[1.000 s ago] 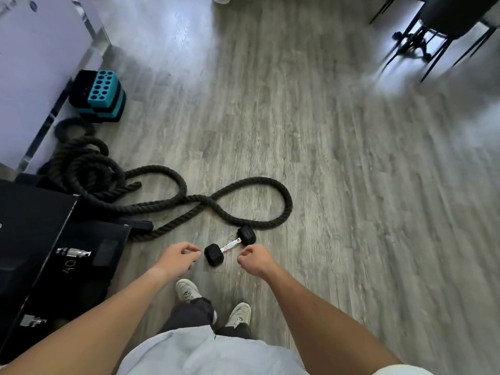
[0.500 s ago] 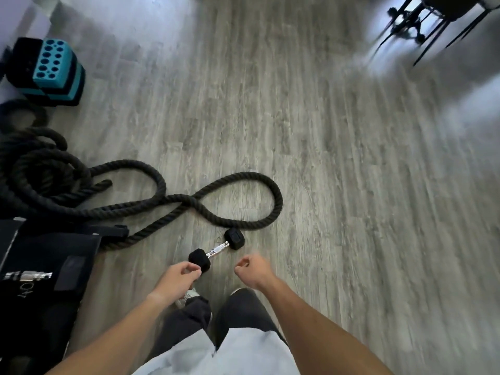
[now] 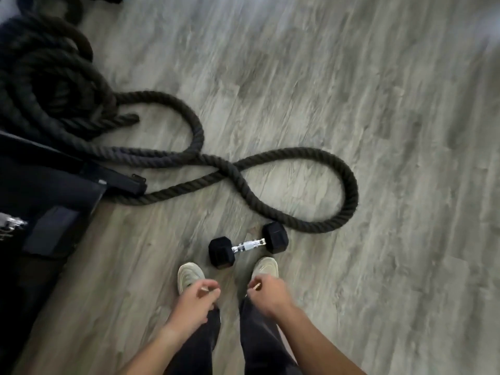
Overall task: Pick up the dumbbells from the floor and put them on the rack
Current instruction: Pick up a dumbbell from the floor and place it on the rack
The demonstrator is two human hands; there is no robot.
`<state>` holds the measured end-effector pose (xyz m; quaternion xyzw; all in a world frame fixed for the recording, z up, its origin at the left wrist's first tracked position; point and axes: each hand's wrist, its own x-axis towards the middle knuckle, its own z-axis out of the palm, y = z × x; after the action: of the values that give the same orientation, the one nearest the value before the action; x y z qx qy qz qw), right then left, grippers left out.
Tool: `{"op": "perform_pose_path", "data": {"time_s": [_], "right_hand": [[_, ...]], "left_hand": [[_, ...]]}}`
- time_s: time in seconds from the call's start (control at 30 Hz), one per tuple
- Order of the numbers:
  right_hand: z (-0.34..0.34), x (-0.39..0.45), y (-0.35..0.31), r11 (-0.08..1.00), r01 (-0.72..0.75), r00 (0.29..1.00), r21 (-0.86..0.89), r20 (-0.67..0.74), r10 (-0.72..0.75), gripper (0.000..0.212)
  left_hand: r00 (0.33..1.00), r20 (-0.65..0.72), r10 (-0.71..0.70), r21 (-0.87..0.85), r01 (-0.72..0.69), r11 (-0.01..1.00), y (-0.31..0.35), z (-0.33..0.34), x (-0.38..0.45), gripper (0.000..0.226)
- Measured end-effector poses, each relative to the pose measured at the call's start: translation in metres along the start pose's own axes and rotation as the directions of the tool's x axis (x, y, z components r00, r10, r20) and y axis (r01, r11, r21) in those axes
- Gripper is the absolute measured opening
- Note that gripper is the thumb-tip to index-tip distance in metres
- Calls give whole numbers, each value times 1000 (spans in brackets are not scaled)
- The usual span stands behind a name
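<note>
Since the earlier frames, both hands are dropping lower and nearer the body in the picture, and one hex dumbbell (image 3: pixel 248 249) is now lying just above the two pale shoes (image 3: pixel 190 276) at lower centre, where before it sat between the fists. Left hand (image 3: pixel 193 303) and right hand (image 3: pixel 269 293) are hovering over the knees, fingers loosely curled and holding nothing; neither is touching the weight. Dumbbell is resting on the grey wood-look floor (image 3: pixel 378 158), its right head just beside the loop of one thick black battle rope (image 3: pixel 349 185), which is trailing toward a coil at upper left. One dark piece of equipment (image 3: pixel 40 185), possibly the rack, is filling the left edge; too dim to tell. Handling note, as a judgement: the person is probably best bending at the knees, closing one hand round the chrome knurled handle at its middle so both heads are balancing, and lifting clear of the rope. Count: one dumbbell, one rope, two shoes, two hands.
</note>
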<state>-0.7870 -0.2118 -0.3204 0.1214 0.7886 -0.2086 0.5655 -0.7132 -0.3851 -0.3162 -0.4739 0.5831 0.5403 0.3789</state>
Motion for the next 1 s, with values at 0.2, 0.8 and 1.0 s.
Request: {"op": "perform_pose_path", "data": {"time_s": [0.2, 0.8, 1.0], "right_hand": [[35, 140, 9, 979, 62, 998, -193, 41, -55, 31], [70, 357, 15, 606, 205, 978, -768, 131, -165, 38], [66, 333, 7, 590, 186, 982, -786, 157, -101, 42]], "left_hand": [[982, -152, -110, -301, 60, 952, -39, 13, 126, 31], [986, -61, -156, -295, 131, 946, -69, 48, 302, 97], [983, -122, -137, -280, 98, 955, -59, 44, 281, 80]]}}
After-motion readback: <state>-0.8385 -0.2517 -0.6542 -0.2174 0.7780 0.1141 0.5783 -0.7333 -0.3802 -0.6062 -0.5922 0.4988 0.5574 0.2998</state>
